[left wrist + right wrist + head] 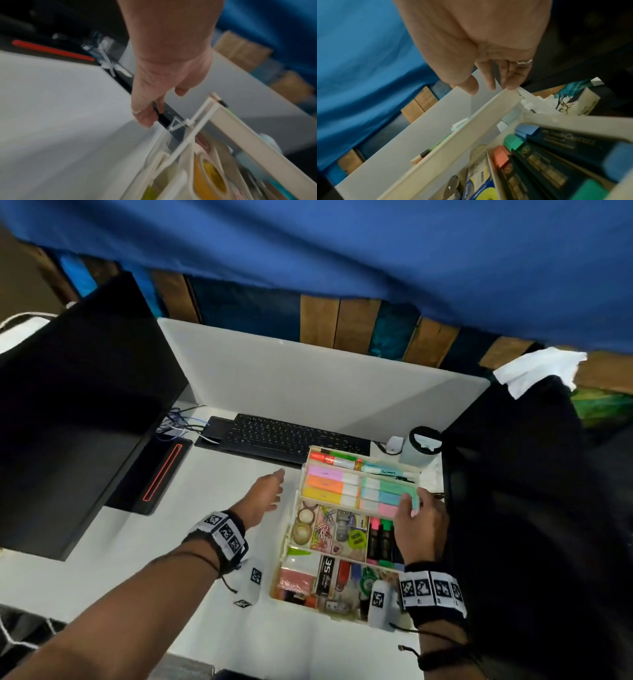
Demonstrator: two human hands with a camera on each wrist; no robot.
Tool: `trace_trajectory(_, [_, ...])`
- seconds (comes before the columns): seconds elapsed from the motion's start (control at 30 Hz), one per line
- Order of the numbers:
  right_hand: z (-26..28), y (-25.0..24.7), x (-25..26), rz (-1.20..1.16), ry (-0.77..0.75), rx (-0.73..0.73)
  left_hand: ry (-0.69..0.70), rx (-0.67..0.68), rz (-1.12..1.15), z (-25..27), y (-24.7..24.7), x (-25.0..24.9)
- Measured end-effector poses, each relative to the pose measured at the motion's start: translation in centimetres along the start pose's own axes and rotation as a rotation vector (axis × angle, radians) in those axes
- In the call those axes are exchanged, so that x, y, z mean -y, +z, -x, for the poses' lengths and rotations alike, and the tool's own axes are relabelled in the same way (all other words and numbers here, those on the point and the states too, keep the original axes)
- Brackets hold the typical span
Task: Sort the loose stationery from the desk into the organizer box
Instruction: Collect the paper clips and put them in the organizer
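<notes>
The cream organizer box (287, 542) stands on the white desk with its upper tray (359, 468) swung out. That tray holds pastel highlighters (329, 486) and pens. The lower sections hold tape rolls (303, 525), paper clips (323, 530) and dark markers (382, 539). My right hand (416, 508) reaches over the markers (547, 155), and its straight fingertips (510, 86) touch the tray's right corner (508, 94) while the thumb stays off it. My left hand (270, 491) hovers empty with relaxed fingers just left of the box, near its hinge arm (188, 121).
A black keyboard (291, 436) lies behind the box, with a mouse (394, 444) and a white cup (423, 445) at its right. A dark monitor (75, 405) and a black device with a red stripe (161, 474) stand at the left. Black fabric (531, 508) borders the box's right side.
</notes>
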State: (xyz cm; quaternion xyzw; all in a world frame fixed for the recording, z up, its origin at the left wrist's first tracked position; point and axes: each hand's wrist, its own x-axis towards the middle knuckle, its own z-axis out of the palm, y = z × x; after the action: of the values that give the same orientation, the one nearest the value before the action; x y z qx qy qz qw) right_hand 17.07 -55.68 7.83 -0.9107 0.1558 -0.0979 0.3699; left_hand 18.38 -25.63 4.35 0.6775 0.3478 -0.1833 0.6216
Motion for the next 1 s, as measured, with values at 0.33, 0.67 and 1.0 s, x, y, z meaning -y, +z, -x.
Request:
trace_trajectory(0.33, [0.1, -1.5, -1.2, -0.025, 0.106, 0.031, -0.161, 0.338, 0.076, -7.6, 1.2, 1.3])
trace_trajectory(0.67, [3.0, -3.6, -2.2, -0.069, 0.131, 0.074, -0.200, 0.458, 0.127, -6.8, 1.2, 0.8])
trace_trajectory(1.0, [9.3, -7.0, -6.6, -0.057, 0.081, 0.209, 0.168, 0.436, -0.004, 0.1, -2.2, -1.6])
